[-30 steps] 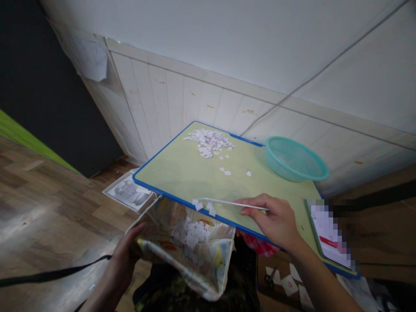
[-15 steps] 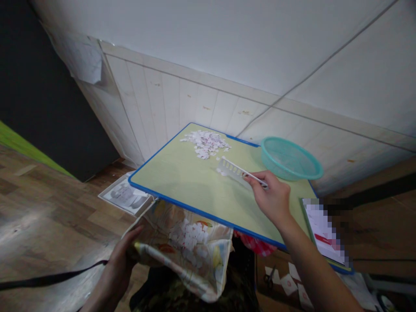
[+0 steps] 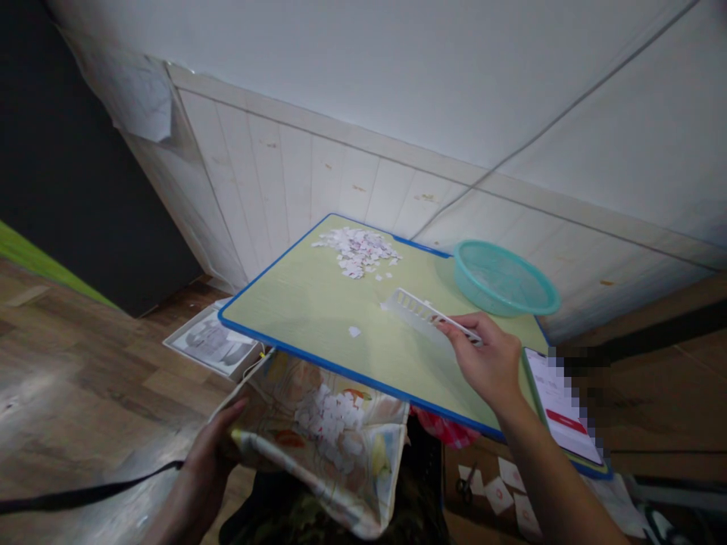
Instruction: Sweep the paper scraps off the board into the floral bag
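My right hand (image 3: 489, 362) is closed round one end of a long white slotted plastic strip (image 3: 423, 313), whose exact kind I cannot make out. The strip slants over the yellow-green tabletop (image 3: 289, 303), and a few paper bits show at its far end. Near the table's blue front edge lies a single paper scrap (image 3: 354, 331). At the back is a heap of small white paper pieces (image 3: 363, 250). Below the front edge, my left hand (image 3: 214, 446) grips the side of a fruit-patterned cloth (image 3: 382, 446). More paper pieces (image 3: 332, 418) rest in its hollow.
A turquoise basin (image 3: 505, 281) stands at the table's back right, by the wall. A phone-like device (image 3: 562, 409) with a lit screen is at the right edge. Lower down are scissors (image 3: 466, 483) and paper cards (image 3: 500, 496). An open box (image 3: 210, 344) sits beyond the left edge.
My right hand and the white strip have moved slightly right and towards me. A lone paper scrap now lies nearer the front edge. My left hand keeps its hold on the cloth.
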A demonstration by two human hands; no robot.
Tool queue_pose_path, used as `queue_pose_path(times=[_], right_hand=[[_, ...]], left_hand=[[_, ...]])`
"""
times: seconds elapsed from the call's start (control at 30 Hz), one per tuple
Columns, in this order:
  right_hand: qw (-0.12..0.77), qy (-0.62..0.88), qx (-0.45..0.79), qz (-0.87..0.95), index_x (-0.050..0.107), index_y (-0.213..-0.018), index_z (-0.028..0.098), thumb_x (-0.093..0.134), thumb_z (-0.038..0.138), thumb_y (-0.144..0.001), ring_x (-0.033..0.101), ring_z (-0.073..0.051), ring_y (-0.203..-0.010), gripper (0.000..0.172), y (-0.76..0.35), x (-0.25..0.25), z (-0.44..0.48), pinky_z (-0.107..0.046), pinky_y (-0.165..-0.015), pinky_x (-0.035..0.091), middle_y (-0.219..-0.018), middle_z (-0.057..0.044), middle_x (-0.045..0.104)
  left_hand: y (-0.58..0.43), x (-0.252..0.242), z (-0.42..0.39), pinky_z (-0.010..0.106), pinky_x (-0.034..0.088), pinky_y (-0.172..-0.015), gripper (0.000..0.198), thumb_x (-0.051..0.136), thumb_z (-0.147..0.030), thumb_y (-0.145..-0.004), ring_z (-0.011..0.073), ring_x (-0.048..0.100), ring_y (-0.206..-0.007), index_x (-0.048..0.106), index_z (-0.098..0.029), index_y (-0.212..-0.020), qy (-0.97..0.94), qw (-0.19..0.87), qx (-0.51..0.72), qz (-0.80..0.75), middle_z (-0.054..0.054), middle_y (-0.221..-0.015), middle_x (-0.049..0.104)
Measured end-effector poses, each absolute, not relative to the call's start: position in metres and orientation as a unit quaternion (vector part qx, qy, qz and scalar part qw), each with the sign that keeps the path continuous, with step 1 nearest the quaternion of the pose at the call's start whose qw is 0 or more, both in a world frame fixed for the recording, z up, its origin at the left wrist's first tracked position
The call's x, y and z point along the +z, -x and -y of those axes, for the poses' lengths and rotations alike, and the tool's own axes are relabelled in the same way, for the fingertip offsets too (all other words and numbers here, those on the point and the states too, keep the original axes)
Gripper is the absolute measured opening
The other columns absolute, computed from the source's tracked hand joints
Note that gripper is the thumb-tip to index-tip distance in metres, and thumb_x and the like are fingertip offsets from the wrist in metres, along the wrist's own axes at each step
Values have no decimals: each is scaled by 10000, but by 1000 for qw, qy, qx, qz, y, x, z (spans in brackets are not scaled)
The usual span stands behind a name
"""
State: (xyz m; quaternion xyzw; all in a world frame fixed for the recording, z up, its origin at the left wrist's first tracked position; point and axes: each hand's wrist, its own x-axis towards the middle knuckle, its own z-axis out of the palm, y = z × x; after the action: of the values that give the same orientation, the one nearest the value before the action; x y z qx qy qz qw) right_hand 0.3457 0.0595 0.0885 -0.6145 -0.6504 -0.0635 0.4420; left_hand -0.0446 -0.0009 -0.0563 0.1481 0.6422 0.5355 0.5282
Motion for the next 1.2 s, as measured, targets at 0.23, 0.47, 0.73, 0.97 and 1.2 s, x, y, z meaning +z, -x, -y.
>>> queue_pose_path(times=[0.23,0.47,0.73,0.97,1.2], right_hand=[[461,617,-25,637,792,-824,247,763,434,-894,741,-206,-646,201,-349,90,-51,-292,-586,532,-773,-24,815],[461,622,-2,633,798,-825,236,782,465,-876,732,-201,-632,236,-350,91,-48,-286,-581,537,-765,-25,814],[461,622,12,633,794,-814,239,786,451,-875,738,-205,-647,221,-349,92,-49,-296,-598,550,-768,-22,811],[457,614,14,644,799,-814,245,785,459,-874,734,-204,-643,222,-347,95,-52,-293,-589,548,-768,-23,813],[444,604,4,662,794,-803,244,781,443,-879,723,-196,-620,213,-350,99,-55,-286,-576,525,-752,-21,807]], left_hand=[[32,-42,2,312,590,-630,333,832,-469,-657,332,717,-1047,831,-248,-905,-131,536,533,-642,55,-1034,820],[31,-45,3,293,590,-636,336,841,-451,-660,284,718,-952,830,-250,-929,-128,537,544,-632,30,-997,818],[25,-27,4,289,572,-588,266,812,-388,-620,319,714,-1002,809,-250,-847,-143,524,553,-631,27,-1017,818],[27,-37,5,269,582,-640,254,824,-375,-616,324,710,-1123,816,-268,-847,-132,520,567,-625,16,-1067,826],[28,-34,3,285,574,-601,298,834,-426,-613,316,724,-1011,811,-246,-850,-116,536,544,-634,38,-975,822]])
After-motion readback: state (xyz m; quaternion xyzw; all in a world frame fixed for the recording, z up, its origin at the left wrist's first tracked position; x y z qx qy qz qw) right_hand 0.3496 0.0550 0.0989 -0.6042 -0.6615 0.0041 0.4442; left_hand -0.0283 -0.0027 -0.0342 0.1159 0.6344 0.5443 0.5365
